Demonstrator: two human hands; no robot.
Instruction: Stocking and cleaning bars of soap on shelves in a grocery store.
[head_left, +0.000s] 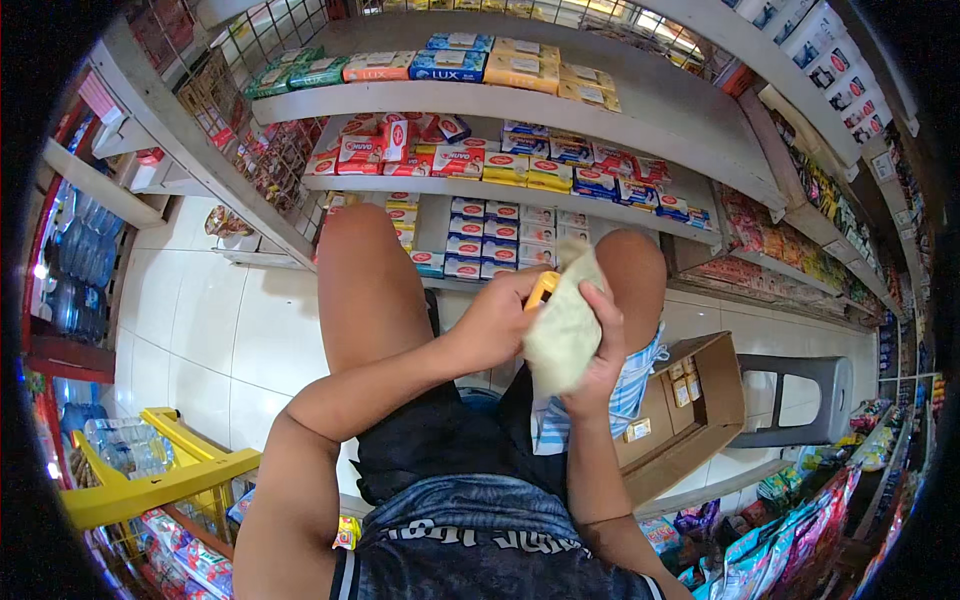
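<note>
My left hand (495, 319) is closed around a small yellow item (541, 291), whose kind I cannot tell because fingers and cloth cover most of it. A pale green cloth (564, 334), blurred, is in my right hand (604, 341), pressed close against the yellow item. Both hands are between my bent knees, in front of a low shelf. Beside my right leg stands an open cardboard box (724, 390) with several small boxed packs (684, 382) in it. A blue-and-white striped cloth (634, 386) hangs along my right thigh.
Shelves ahead carry Lux soap packs (450, 64), Nuvo soap packs (360, 154) and stacked soap boxes (484, 236). A grey plastic stool (829, 401) is at right. Yellow metal framing (165, 480) stands at lower left. Hanging colourful packets (780, 532) line the lower right.
</note>
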